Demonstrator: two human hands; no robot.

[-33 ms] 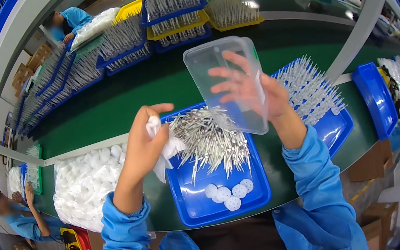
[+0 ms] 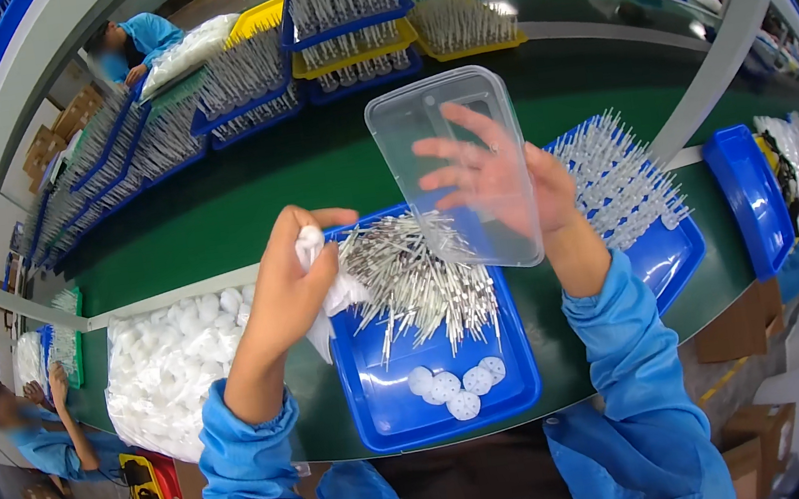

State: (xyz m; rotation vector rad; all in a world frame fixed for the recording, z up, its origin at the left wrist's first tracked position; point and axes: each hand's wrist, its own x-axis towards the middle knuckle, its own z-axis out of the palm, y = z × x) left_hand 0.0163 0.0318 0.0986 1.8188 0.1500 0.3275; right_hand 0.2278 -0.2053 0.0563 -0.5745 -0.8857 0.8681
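My left hand (image 2: pixel 285 287) pinches a crumpled white cloth (image 2: pixel 341 294), which hangs beside the left rim of a blue tray. My right hand (image 2: pixel 552 197) holds a clear plastic box (image 2: pixel 403 126) raised over that tray; its spread fingers show through the plastic. In the blue tray (image 2: pixel 373 394), a heap of thin grey-white rods (image 2: pixel 414 283) fills the far part. Several small white perforated discs (image 2: pixel 463 405) lie in its near part. Just left of the tray rests a clear bag of white rounded pieces (image 2: pixel 173 370).
Another blue tray (image 2: pixel 679 263) at the right bears upright rods with white pieces. An empty blue tray (image 2: pixel 752 203) stands farther right. Stacked trays of rods (image 2: pixel 343 15) line the far side of the green table (image 2: pixel 306 156). Co-workers in blue sit around, one (image 2: pixel 51 437) at left.
The clear box has turned slightly in my right hand, showing its face more squarely. My left hand and the cloth have shifted a little.
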